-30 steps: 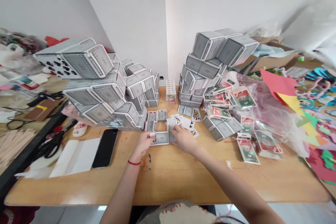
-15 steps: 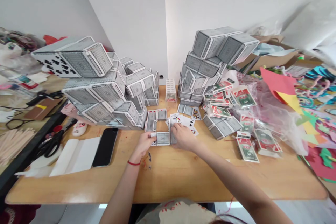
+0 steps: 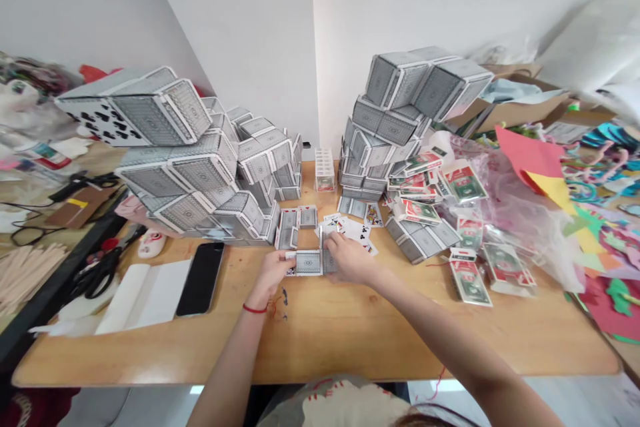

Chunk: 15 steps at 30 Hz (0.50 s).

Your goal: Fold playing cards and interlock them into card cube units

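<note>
Low over the wooden table, my left hand (image 3: 270, 273) pinches the left end of a grey-backed playing card (image 3: 308, 262). My right hand (image 3: 347, 259) grips another grey-backed card piece (image 3: 329, 255) at the other end, its fingers covering part of it. Where the two pieces meet, an upright white edge shows; whether they are joined I cannot tell. Just behind lie loose face-up cards (image 3: 356, 231) and small folded card pieces (image 3: 289, 229). A red cord circles my left wrist.
Tall stacks of card-built boxes stand at left (image 3: 183, 160) and right (image 3: 390, 127), with a clear case (image 3: 325, 171) between them. A phone (image 3: 201, 279), scissors (image 3: 106, 267) and white paper (image 3: 150, 297) lie left. Red-green card boxes (image 3: 470, 280) and plastic wrap lie right.
</note>
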{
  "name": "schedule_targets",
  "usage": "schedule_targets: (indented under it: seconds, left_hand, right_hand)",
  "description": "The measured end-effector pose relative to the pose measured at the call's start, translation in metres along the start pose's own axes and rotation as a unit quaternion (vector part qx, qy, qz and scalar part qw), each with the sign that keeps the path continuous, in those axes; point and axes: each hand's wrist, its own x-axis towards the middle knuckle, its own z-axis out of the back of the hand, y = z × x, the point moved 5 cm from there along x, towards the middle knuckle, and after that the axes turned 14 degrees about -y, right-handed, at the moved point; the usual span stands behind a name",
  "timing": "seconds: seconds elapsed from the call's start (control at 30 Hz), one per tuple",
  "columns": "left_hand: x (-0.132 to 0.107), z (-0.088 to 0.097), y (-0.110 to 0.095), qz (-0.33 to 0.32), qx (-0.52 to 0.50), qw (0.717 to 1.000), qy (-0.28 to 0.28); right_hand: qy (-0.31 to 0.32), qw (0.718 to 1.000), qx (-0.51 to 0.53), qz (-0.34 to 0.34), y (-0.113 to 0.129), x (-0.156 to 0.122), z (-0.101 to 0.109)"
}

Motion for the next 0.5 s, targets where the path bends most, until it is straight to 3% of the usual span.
schedule_targets:
  seconds: [0.2,0.5]
  left_hand:
    - [0.005,0.002,0.005,-0.003,-0.007,1.000,0.003]
    - [0.000,0.001,-0.006,-0.012,-0.013,0.995,0.100]
  right_hand:
    - [-0.023,0.999,0.034,0.004,-0.003,-0.003,0.001]
    - [-0.040,0.994,0.102,0.021,-0.006,-0.003,0.008]
